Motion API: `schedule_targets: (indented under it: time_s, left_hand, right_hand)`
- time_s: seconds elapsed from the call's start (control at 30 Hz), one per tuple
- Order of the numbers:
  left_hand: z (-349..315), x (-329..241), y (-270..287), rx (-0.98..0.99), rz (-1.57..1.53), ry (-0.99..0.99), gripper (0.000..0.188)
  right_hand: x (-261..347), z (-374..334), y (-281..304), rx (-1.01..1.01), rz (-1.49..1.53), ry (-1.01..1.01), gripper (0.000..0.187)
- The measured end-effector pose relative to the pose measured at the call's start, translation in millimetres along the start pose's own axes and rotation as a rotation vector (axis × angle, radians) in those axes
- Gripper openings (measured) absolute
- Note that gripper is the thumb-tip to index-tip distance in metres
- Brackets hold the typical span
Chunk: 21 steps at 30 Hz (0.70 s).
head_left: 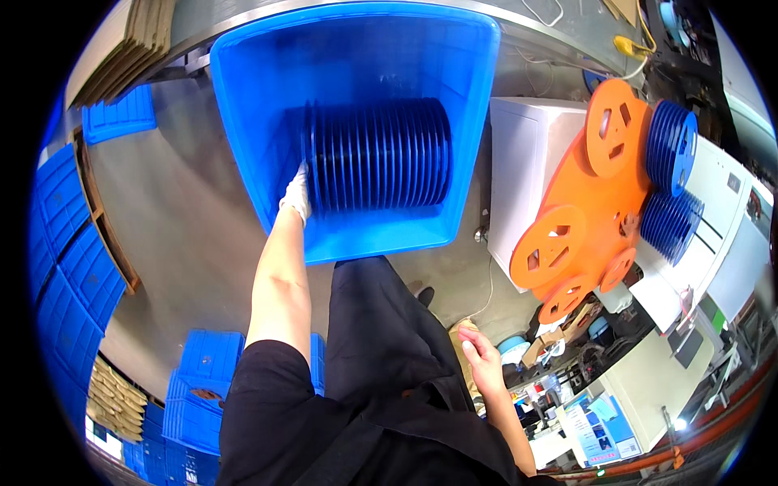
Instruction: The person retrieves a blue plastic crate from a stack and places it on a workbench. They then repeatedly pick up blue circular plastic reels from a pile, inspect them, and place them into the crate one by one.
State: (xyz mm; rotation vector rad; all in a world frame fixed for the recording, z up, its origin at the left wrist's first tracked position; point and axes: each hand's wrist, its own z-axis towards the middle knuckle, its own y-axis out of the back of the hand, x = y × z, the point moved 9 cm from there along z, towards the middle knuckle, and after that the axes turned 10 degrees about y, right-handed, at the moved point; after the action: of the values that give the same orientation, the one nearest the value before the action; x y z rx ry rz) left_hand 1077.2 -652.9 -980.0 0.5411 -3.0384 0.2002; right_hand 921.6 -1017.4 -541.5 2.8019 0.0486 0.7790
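A large blue plastic bin (pixel 356 249) stands in front of me, and a row of dark blue plastic reels (pixel 381 154) lies on its side inside it, their thin round flanges upright and side by side. My left hand (pixel 297 197), in a white glove, reaches over the near rim to the leftmost reel. Its fingers close on that reel's edge; the fingertips are partly hidden against the flange. My right hand (pixel 481 357) is bare and hangs low beside my leg, apart from the bin. Its fingers are loosely bent, the thumb apart, with nothing held.
Right of the bin, a white box-shaped cabinet (pixel 531 170) stands beside an orange rack with round slotted discs (pixel 559 243). More blue reels (pixel 673 150) hang beyond it. Blue crates (pixel 69 235) are stacked at left. A metal table edge (pixel 243 16) runs behind the bin.
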Motion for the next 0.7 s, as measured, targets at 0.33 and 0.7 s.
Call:
schedule_targets:
  time_s: [0.33, 0.7]
  left_hand:
    - [-52, 20, 19, -0.396, 0.06, -0.002, 0.088]
    - [-224, 29, -90, -0.14, 0.158, -0.261, 0.066]
  right_hand:
    - [41, 7, 4, 0.155, -0.079, 0.142, 0.031]
    - [68, 70, 220, 0.022, -0.034, 0.182, 0.035]
